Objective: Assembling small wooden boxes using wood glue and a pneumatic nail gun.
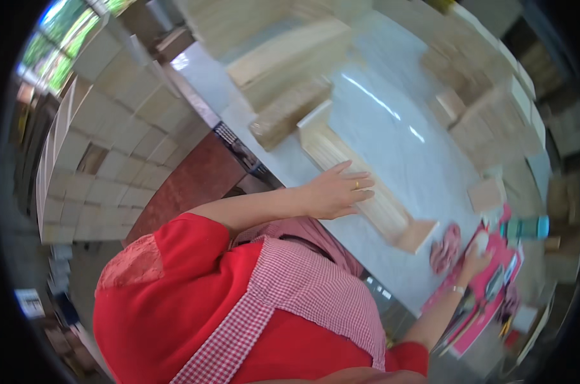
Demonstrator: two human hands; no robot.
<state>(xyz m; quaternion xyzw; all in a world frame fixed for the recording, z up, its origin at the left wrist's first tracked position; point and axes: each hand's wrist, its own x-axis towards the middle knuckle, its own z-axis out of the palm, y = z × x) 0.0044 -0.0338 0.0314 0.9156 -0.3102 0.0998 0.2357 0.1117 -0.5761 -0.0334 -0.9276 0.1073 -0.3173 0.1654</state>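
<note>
My left hand (342, 190) lies with its fingers spread on the near long edge of a pale wooden piece (367, 185). This piece is long and narrow, with an upright end at each side, and stands on the white table. Out to the right, my right hand (474, 264) is over a bright pink mat or tray (475, 326), its fingers closed around something whitish, too blurred to name. A crumpled pink cloth (445, 248) is just left of that hand. A teal bottle (525, 227) lies beyond it.
A brown wrapped block (290, 112) and large pale wooden boxes (290, 57) stand at the far left of the white table (392, 83). More boxes (494, 121) are stacked at the far right. A tall stack of wooden pieces (111, 160) rises at left. Hand tools (494, 285) lie on the pink mat.
</note>
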